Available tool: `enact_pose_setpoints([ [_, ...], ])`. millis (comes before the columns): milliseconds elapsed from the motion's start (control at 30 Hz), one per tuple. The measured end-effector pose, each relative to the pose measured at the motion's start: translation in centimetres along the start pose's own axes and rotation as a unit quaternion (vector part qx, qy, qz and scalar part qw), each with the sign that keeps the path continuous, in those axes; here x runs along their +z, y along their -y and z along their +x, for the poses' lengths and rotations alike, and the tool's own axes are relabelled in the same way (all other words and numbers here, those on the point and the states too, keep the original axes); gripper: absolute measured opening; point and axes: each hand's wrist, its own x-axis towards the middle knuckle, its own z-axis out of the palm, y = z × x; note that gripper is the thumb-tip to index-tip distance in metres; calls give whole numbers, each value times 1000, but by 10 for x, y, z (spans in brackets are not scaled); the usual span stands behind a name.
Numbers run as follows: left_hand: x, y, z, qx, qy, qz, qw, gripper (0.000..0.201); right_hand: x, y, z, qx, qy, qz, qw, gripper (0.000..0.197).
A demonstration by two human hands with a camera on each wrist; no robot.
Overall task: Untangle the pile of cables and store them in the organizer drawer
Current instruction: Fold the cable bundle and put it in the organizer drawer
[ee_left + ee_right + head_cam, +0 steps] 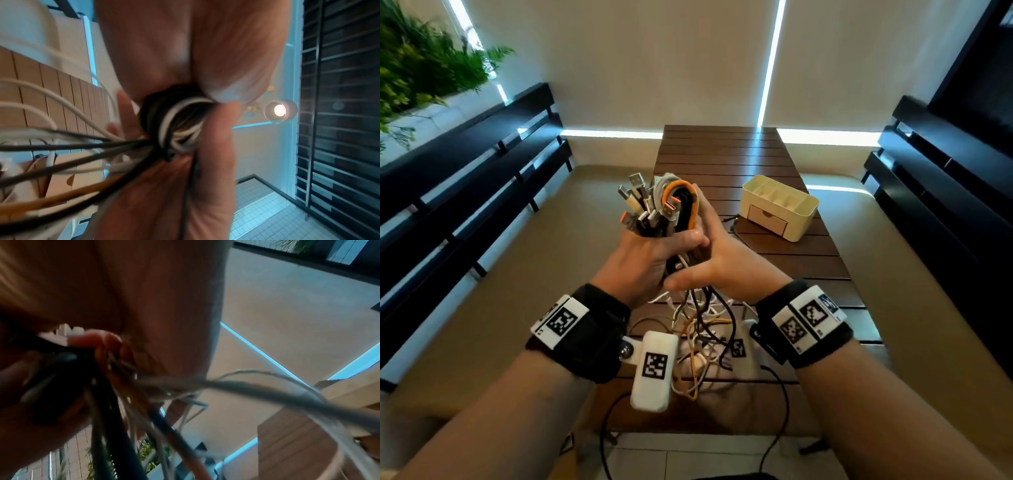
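Holding the whole cable bundle [654, 209] up off the slatted wooden table [722, 154], the left hand [650, 260] was wrapped tight around it, with the USB plugs [635, 197] sticking up out of the fist. The right hand [722, 253] was pressed against the far side of the bundle, thumb out underneath; I couldn't tell if it was really gripping or just steadying.

The loose tails [702, 335] hung down into a messy heap on the near end of the table. The cream organizer [779, 205] sat toward the right edge, well apart from the hands, its little drawer [767, 219] closed.

My guess at the risk: pull upward and those crossed tails cinch into knots, or drag the heap off the near edge. That drawer also looked small for this lot.

Nothing readable anywhere, just square black-and-white marker tags on the wrist bands [560, 320].
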Motion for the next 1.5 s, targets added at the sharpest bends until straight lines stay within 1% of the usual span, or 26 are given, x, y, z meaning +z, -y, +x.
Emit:
enact_pose_setpoints([
  [33, 0, -1, 0, -5, -10, -30, 999, 8, 3, -3, 2, 1, 4, 6, 1000, 119],
  [100, 0, 1, -3, -19, -22, -77, 997, 21, 8, -7, 5, -9, 25, 1, 1000, 97],
  [133, 0, 3, -4, -19, -25, -86, 996, 22, 9, -10, 5, -7, 33, 3, 999, 90],
  [200, 2, 6, -6, -22, -34, -102, 994, 20, 9, -13, 4, 14, 18, -30, 999, 91],
  [267, 1, 8, -7, -38, -58, -134, 989, 27, 9, -15, 3, 38, -4, -124, 991, 97],
  [300, 2, 8, -7, -46, -66, -152, 985, 30, 8, -15, 1, 50, -8, -169, 984, 95],
  [333, 3, 9, -7, -52, -70, -166, 982, 31, 7, -16, -1, 58, -7, -201, 978, 88],
  [367, 3, 9, -7, -57, -72, -176, 980, 31, 7, -17, -3, 67, -3, -231, 971, 74],
  [433, 2, 8, -7, -59, -77, -187, 977, 27, 8, -19, -8, 80, -3, -280, 957, 36],
  [467, 0, 7, -6, -54, -80, -192, 977, 24, 7, -22, -10, 81, -12, -294, 952, 23],
  [533, -7, 3, -3, -46, -93, -207, 973, 22, 2, -30, -14, 90, -44, -315, 944, 12],
  [633, -14, 1, -1, -44, -108, -233, 965, 21, -7, -31, -17, 109, -83, -350, 927, 12],
  [733, -12, 1, -1, -42, -117, -257, 958, 19, -20, -22, -19, 117, -92, -385, 911, 9],
  [800, -10, 2, -2, -45, -121, -267, 955, 18, -32, -15, -22, 130, -91, -400, 902, 12],
  [867, -11, 1, -3, -46, -120, -267, 955, 18, -41, -9, -24, 141, -95, -411, 895, 21],
  [933, -15, 0, -2, -42, -119, -266, 956, 17, -46, -5, -28, 140, -93, -395, 903, 27],
  [1000, -21, -3, -1, -40, -120, -251, 960, 15, -47, 0, -33, 128, -82, -336, 930, 29],
  [1033, -24, -4, -1, -43, -116, -235, 964, 16, -48, 2, -35, 119, -77, -309, 941, 30],
  [1100, -26, -2, -2, -61, -99, -167, 979, 22, -47, 3, -37, 99, -77, -289, 949, 27],
  [1167, -24, 3, -3, -87, -85, -91, 988, 30, -45, 5, -35, 73, -99, -294, 948, 20],
  [1200, -22, 6, -3, -102, -81, -76, 989, 30, -44, 6, -34, 59, -111, -300, 946, 16],
  [1267, -19, 13, -3, -123, -77, -84, 986, 27, -43, 12, -33, 32, -125, -298, 946, 14],
  [1333, -16, 17, -3, -130, -69, -92, 985, 32, -43, 20, -31, 16, -126, -291, 948, 14],
  [1400, -11, 19, -4, -132, -25, -64, 989, 39, -42, 28, -27, 17, -131, -307, 943, 14],
  [1467, -1, 18, -6, -113, 32, -31, 993, 41, -39, 34, -22, 22, -145, -323, 935, 13],
  [1500, 3, 18, -7, -106, 46, -24, 993, 44, -38, 36, -19, 25, -153, -328, 932, 13],
])
